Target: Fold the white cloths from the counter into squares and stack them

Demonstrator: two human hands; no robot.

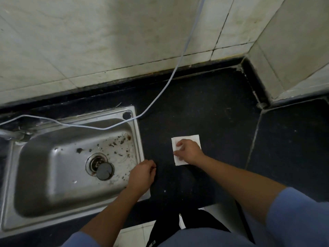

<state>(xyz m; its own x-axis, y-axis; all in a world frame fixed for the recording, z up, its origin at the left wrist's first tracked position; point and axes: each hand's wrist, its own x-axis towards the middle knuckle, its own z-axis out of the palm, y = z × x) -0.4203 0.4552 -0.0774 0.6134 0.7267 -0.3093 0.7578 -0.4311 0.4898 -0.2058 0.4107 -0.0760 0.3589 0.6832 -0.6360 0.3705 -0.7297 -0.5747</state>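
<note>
- Head view. The white cloth (188, 139) is lying flat on the black counter (213, 107), just right of the sink (138, 132) but not touching it. It is folded into a near-square with crisp edges and a soft, matte surface.
- The cloth's slightly longer side is running from the person toward the wall, with its far end leaning a little left.
- The right hand (189, 152) is resting on the cloth with its fingers bent at the left edge. I cannot tell whether it is pinching or only pressing. The near right corner is hidden under the wrist.
- The left hand (142, 175) is hovering over the sink's right rim, fingers loosely curled, with nothing seen in it.
- The counter is dark, speckled and stone-like. Open surface is showing behind and to the right of the cloth, up to a seam (254, 138).
- The sink is dull steel with rounded corners, a soiled floor and a round dark plug (105, 171) by the drain.
- A pale cable (160, 93) is trailing from the tiled wall (106, 41) across the sink's far rim.
</note>
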